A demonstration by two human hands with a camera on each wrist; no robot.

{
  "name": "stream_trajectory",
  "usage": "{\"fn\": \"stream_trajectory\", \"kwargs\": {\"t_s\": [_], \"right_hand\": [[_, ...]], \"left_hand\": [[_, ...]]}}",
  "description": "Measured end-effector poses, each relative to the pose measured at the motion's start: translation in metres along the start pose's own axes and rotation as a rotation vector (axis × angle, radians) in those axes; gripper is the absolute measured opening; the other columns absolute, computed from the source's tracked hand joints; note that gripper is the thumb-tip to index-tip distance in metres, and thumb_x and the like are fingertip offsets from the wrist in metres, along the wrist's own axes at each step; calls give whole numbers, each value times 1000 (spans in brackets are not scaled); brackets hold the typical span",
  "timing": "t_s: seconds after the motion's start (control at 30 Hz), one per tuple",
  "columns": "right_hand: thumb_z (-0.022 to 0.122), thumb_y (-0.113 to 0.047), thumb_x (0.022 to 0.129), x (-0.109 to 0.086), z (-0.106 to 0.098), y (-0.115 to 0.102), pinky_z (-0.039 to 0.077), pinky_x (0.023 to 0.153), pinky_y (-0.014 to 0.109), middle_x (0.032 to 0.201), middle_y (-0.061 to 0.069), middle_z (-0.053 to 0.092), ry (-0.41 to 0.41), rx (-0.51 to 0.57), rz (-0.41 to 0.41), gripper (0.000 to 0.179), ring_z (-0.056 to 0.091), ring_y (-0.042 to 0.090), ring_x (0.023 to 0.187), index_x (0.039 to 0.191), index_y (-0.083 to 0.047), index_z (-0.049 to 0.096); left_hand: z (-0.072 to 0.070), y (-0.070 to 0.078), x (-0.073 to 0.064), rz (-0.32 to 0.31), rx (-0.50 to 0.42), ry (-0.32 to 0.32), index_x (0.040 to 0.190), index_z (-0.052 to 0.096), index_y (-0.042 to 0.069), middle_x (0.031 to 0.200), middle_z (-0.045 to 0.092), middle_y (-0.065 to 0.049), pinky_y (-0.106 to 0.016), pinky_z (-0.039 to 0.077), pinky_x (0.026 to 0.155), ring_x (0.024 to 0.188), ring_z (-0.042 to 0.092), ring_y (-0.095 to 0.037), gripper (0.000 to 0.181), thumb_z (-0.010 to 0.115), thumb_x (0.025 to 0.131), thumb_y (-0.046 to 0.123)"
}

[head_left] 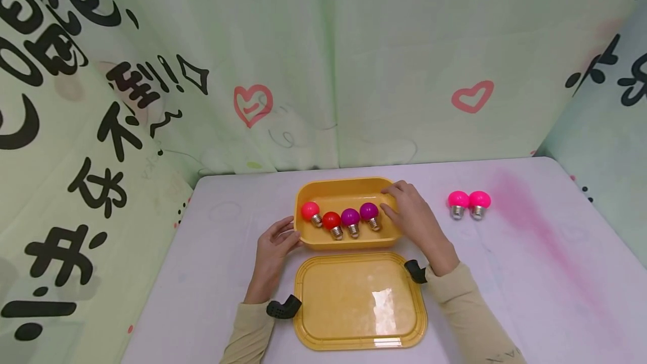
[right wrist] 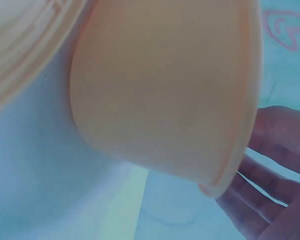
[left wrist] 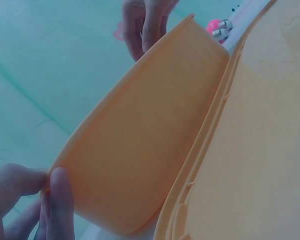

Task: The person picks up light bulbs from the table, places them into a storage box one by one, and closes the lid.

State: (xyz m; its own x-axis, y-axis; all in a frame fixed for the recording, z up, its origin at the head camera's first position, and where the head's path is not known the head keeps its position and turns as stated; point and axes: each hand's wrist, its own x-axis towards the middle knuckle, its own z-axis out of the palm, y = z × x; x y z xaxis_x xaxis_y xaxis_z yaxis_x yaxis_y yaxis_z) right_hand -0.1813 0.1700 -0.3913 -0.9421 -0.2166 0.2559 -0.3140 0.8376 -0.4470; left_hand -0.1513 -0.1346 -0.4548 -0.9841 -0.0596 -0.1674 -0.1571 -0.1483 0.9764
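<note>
A yellow plastic box [head_left: 343, 245] stands on the table with several bulbs inside: a pink bulb [head_left: 310, 210], a red bulb [head_left: 331, 221], a purple bulb [head_left: 350, 217] and another purple bulb [head_left: 369, 211]. My left hand [head_left: 273, 250] pinches the box's left end at the rim; in the left wrist view its fingertips [left wrist: 61, 187] lie against the wall. Over the right end, my right hand [head_left: 415, 217] has loosely bent fingers reaching past the rim beside the nearest purple bulb, with nothing held. The right wrist view shows those fingers [right wrist: 270, 185] partly behind the rim.
A yellow lid [head_left: 349, 302] lies flat in front of the box, between the forearms. Two pink bulbs, one [head_left: 458, 203] left of the other [head_left: 479, 203], stand at the table's right side. Printed pale green cloth [head_left: 384, 72] hangs behind the table [head_left: 515, 296].
</note>
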Motion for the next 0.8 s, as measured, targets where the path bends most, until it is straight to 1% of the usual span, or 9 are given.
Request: {"fn": "stream_trajectory", "kwargs": {"t_s": [0.3,0.43,0.53,0.67,0.8], "right_hand": [[70,-10,91,-5,-14,13,51,98,53,119,22,57,11,10,52,32,52,39,114,118,5,65],[70,-10,91,-7,-16,24,51,97,54,119,22,58,25,-3,65,32,53,40,114,118,5,65],[70,-11,91,-10,-17,31,50,97,55,120,23,57,21,-10,83,33,52,41,114,119,5,64],[70,-10,91,-14,-19,41,49,99,57,122,24,56,16,-14,105,34,51,43,115,120,5,64],[69,-9,91,-17,-22,49,48,99,58,123,27,54,21,-14,118,35,50,44,114,120,7,62]], "left_hand": [[1,0,0,2,2,3,132,59,4,126,58,-19,-27,60,81,105,64,-30,43,70,90,4],[1,0,-1,11,9,2,133,58,3,127,58,-20,-27,60,81,105,64,-32,44,70,91,4],[1,-1,-1,15,16,2,133,58,3,127,58,-21,-27,60,81,105,64,-33,44,70,91,5],[1,-1,-1,15,23,8,133,58,4,127,59,-20,-27,60,81,104,65,-31,43,70,91,5],[1,0,-1,11,33,10,133,58,5,127,58,-19,-25,60,81,104,65,-29,44,70,91,5]]}}
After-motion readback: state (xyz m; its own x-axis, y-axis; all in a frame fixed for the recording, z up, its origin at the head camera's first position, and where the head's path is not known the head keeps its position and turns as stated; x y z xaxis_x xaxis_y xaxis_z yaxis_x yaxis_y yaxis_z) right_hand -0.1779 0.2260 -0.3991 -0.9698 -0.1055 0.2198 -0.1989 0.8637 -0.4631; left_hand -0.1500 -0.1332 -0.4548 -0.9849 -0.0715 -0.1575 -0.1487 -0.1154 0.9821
